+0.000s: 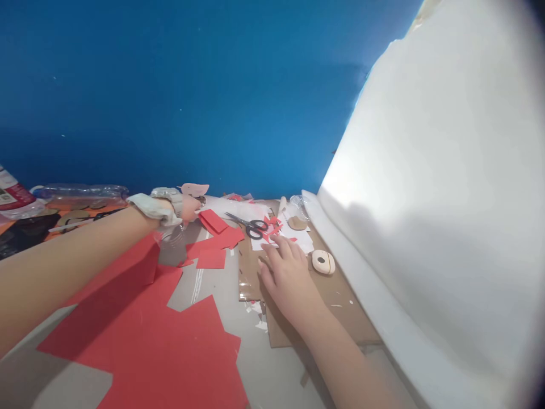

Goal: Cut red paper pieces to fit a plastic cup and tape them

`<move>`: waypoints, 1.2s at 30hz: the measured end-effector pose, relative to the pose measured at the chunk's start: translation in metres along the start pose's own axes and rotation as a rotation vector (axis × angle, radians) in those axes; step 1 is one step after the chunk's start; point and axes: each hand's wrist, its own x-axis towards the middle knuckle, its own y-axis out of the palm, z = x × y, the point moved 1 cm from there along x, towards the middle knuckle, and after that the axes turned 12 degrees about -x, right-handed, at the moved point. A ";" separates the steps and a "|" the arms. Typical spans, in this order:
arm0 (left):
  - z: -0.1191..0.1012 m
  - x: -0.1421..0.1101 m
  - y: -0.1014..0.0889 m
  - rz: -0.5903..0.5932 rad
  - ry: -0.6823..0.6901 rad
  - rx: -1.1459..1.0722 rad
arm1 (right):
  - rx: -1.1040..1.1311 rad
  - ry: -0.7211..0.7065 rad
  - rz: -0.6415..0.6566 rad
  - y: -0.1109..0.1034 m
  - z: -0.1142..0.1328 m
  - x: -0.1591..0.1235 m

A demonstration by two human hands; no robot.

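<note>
My right hand [289, 278] lies on a sheet of brown cardboard [293, 332], fingers stretched out and nothing gripped. Just beyond its fingertips are black-handled scissors [255, 228], red paper scraps [272, 226] and white paper [303, 241]. To its right sits a cream rounded case [323, 262] with a dark spot. My left hand [189, 208], with a scrunchie and a watch at the wrist, reaches towards the blue wall. A pink bird-shaped piece [196, 190] shows right above it; whether the hand holds it is unclear, as the fingers are mostly hidden. Folded red paper [213, 221] lies beside that hand.
Large red paper sheets [166, 341] cover the left front of the grey surface. A clear plastic bottle [85, 194] and a red-labelled bottle [15, 193] are at the far left. A blue wall [191, 91] rises behind, and a tall white sheet [438, 170] stands on the right.
</note>
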 end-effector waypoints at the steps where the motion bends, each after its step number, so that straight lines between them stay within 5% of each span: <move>1: 0.000 0.000 -0.005 0.021 -0.013 0.016 | 0.012 -0.001 0.000 0.000 0.000 0.000; 5: -0.013 -0.012 -0.027 0.018 -0.004 0.019 | 0.069 -0.020 0.004 0.001 -0.002 0.001; 9: -0.053 -0.054 -0.031 -0.110 0.119 -0.072 | 0.197 0.001 0.015 -0.006 0.002 0.000; 13: -0.086 -0.115 0.009 0.024 0.422 -0.450 | 0.806 0.158 0.097 -0.015 0.013 -0.005; 15: -0.087 -0.136 0.038 0.025 0.494 -0.655 | 1.107 0.183 0.183 -0.016 0.020 -0.006; 18: -0.078 -0.150 0.076 -0.006 0.590 -0.665 | 1.305 0.156 0.345 -0.014 0.029 -0.008; 24: -0.057 -0.152 0.099 -0.202 0.555 -1.056 | 0.603 -0.202 0.212 -0.014 0.038 -0.012; 29: -0.050 -0.147 0.094 -0.046 0.502 -1.396 | 0.137 -0.565 0.107 0.001 0.043 -0.015; 33: -0.049 -0.139 0.093 0.066 0.339 -1.472 | -0.042 -0.653 0.029 0.011 0.045 -0.012; 36: -0.050 -0.135 0.092 0.044 0.311 -1.414 | -0.038 -0.650 0.042 0.010 0.043 -0.008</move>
